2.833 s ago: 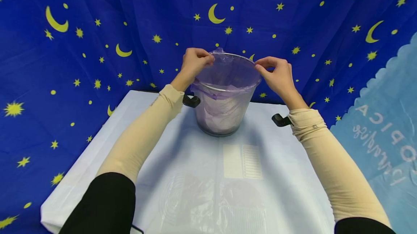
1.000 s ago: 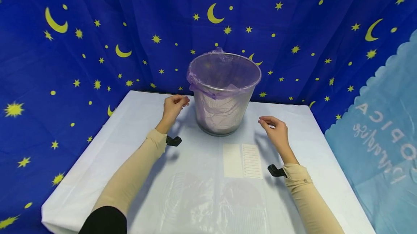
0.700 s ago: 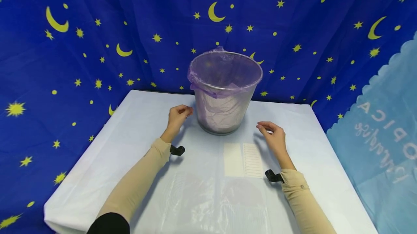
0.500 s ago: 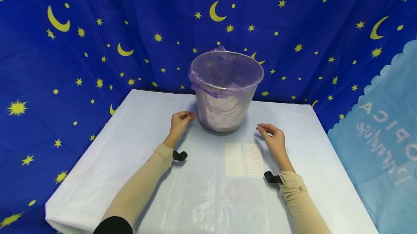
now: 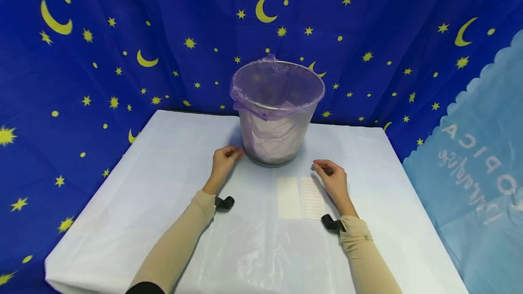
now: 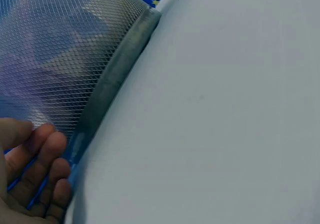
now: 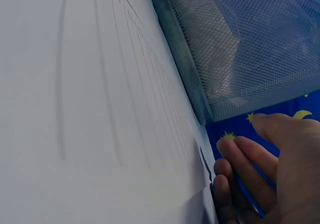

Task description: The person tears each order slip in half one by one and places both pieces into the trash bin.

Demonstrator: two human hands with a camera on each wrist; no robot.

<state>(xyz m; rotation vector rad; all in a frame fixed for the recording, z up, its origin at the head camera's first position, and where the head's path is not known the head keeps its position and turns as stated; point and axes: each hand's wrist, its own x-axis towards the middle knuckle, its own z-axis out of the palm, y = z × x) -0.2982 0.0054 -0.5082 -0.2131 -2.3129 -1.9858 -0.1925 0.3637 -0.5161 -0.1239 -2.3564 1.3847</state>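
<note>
A wire-mesh wastebasket [image 5: 282, 135] stands upright at the back of the table, lined with a thin purple bin bag [image 5: 265, 111] folded over its rim. My left hand [image 5: 224, 164] is beside the basket's lower left side, fingers loosely bent and holding nothing. In the left wrist view its fingers [image 6: 50, 149] are close to the mesh and the solid base band [image 6: 107, 84]; whether they touch cannot be told. My right hand [image 5: 333, 180] hovers right of the basket, thumb and fingers apart with nothing between them. The right wrist view shows the mesh [image 7: 250, 44] beyond that hand [image 7: 260, 169].
A white covering lies over the table [image 5: 171, 157], with a pale printed lined panel [image 5: 312, 197] in front of the basket. Behind hangs a blue curtain [image 5: 196, 12] with yellow moons and stars. A light blue cloth [image 5: 482, 162] with lettering hangs at right.
Both hands let go of the bag at the rim and came down to either side of the basket. Lately the left moved toward the basket's base, the right slightly lower and inward.
</note>
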